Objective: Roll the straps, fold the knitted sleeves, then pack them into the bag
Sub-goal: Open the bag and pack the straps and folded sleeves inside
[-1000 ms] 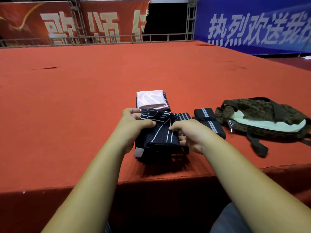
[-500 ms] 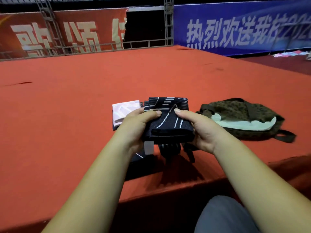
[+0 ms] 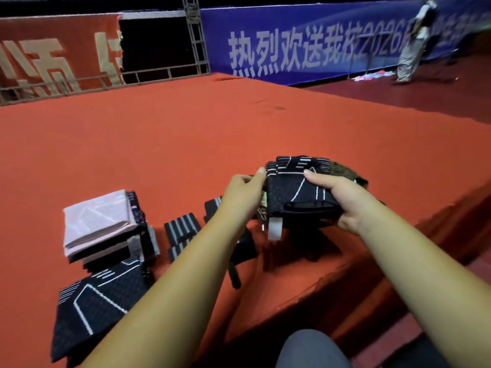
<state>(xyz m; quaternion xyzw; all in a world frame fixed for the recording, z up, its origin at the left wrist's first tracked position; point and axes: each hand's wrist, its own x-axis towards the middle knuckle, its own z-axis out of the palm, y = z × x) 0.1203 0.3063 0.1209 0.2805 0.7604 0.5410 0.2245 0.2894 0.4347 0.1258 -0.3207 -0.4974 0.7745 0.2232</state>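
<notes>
Two bare forearms reach out over a red carpeted platform [image 3: 186, 134], seen from the wearer's head. Both grips are clamped on one folded knitted sleeve [image 3: 297, 189], black with white lines, held in the air. The left grip [image 3: 243, 193] pinches its left edge, thumb on top. The right grip [image 3: 342, 201] curls round its right side, thumb laid across the top. The sleeve's long axis runs away from the wearer, with the open cuff nearest the body.

The camouflage bag [image 3: 344, 168] lies just beyond and below the grips, mostly hidden by the sleeve. The right grip is nearer to it, so the next move is likely a short push forward and down. Whether the bag's mouth stands open cannot be told.

Left of the grips, well apart, lie rolled straps [image 3: 180, 231] and another knitted sleeve [image 3: 98, 301].
</notes>
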